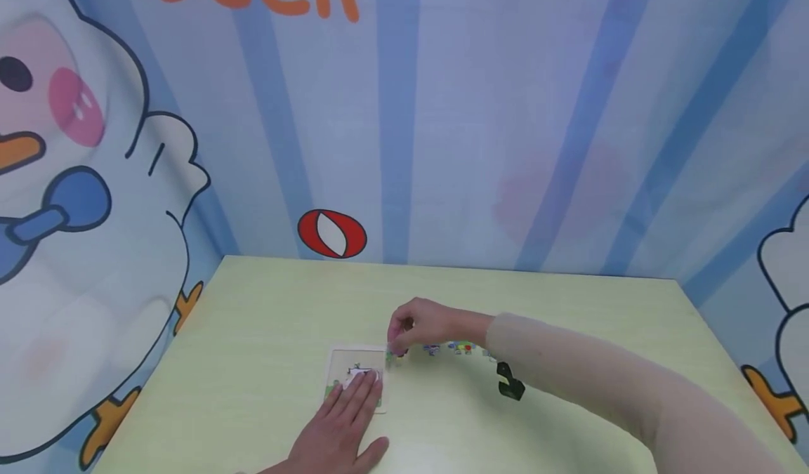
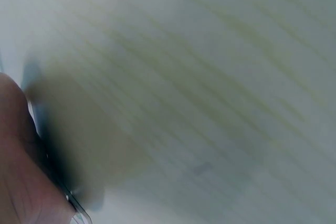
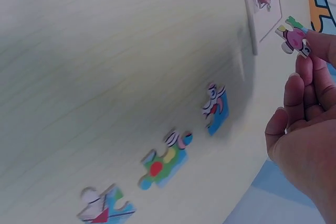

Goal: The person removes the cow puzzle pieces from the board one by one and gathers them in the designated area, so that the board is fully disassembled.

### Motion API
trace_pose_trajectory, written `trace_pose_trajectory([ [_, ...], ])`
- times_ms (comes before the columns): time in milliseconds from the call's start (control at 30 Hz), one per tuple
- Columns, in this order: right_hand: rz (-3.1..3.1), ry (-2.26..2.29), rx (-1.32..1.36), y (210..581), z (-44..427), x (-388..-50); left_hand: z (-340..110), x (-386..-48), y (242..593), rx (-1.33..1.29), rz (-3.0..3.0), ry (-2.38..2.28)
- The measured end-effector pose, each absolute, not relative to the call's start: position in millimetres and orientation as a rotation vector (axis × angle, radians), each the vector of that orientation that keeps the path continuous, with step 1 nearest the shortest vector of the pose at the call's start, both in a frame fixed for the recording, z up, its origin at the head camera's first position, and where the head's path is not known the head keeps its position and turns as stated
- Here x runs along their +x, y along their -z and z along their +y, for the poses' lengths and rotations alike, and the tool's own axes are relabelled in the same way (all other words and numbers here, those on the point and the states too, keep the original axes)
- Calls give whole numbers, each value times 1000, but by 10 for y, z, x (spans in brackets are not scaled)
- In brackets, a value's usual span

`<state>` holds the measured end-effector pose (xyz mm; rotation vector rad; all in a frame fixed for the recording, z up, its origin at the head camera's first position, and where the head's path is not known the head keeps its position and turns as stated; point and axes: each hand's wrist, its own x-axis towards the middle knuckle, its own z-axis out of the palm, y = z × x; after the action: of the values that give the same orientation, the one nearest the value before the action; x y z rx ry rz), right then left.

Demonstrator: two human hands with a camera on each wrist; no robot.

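Note:
My left hand (image 1: 341,421) lies with straight fingers on a jigsaw puzzle board (image 1: 341,357), its fingertips over a white piece or picture part. Just beyond the board's right edge, my right hand (image 1: 425,324) pinches a jigsaw piece (image 3: 295,39) between thumb and fingers; the piece shows pink, green and white. In the right wrist view, loose pieces lie on the table: a white and blue one (image 3: 216,107), a green one with a red dot (image 3: 164,161), and a white, blue and red one (image 3: 107,208). The left wrist view holds mostly blurred tabletop.
The pale wooden table (image 1: 272,305) meets a blue striped backdrop (image 1: 455,123) with cartoon ducks along its far edge. A dark angular object (image 1: 509,381) shows below the right forearm. The loose pieces form a row to the board's right, partly under that arm.

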<state>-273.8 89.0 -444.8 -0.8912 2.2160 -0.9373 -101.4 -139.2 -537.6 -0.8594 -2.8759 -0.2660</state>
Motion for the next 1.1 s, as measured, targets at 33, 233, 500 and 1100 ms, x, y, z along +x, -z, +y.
trace_pose_trajectory([
  [33, 2219, 939, -885, 4450, 920, -2731, -1393, -1013, 5377, -861, -2878, 269],
  [233, 2217, 957, -837, 4490, 1086, -2712, -1394, -1004, 5358, -864, -2894, 316],
  [500, 2235, 970, -786, 4483, 1279, -2703, -1386, -1010, 5418, -845, -2862, 278],
  [1100, 2237, 1004, -729, 4619, 1507, -2645, -1374, -997, 5394, -834, -2830, 180],
])
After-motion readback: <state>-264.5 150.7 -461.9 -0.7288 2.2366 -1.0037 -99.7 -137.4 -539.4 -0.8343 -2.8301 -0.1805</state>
